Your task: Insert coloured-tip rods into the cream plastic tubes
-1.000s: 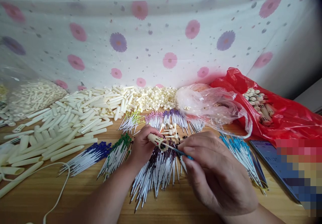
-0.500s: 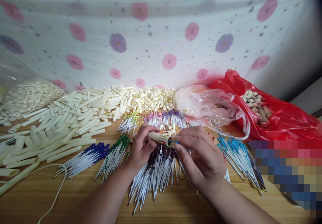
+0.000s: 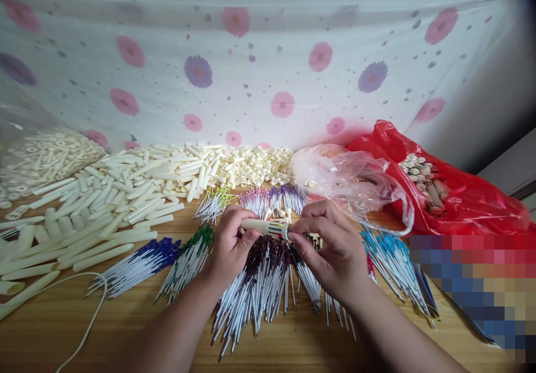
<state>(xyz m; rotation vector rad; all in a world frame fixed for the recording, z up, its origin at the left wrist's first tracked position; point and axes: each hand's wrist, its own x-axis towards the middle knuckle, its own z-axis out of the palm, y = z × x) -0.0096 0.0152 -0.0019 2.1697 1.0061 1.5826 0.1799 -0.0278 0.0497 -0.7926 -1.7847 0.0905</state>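
Note:
Level above the table, a cream multicolour pen (image 3: 264, 227) is gripped by my left hand (image 3: 232, 244), with fingers and thumb closed around its left part. Coloured strips show in the slots near its right end. My right hand (image 3: 335, 250) pinches that right end, where a small bluish bit shows between the fingertips. Below the pen lies a fan of white refills with dark maroon tops (image 3: 255, 289). Black-topped refills (image 3: 307, 275) lie under my right hand, partly hidden, and blue-topped refills (image 3: 389, 267) are to its right.
Navy-topped refills (image 3: 138, 267) and green-topped refills (image 3: 188, 267) lie left. Cream pen barrels (image 3: 117, 205) and slotted parts (image 3: 259, 163) are heaped behind. A clear bag (image 3: 347, 172) and a red bag (image 3: 473, 200) stand at right. A cord (image 3: 98, 317) curls front left.
The blue refill that stuck out of the pen's right end is now almost wholly inside. My right hand has moved slightly left, up against that end. The pen has turned, showing its coloured slots.

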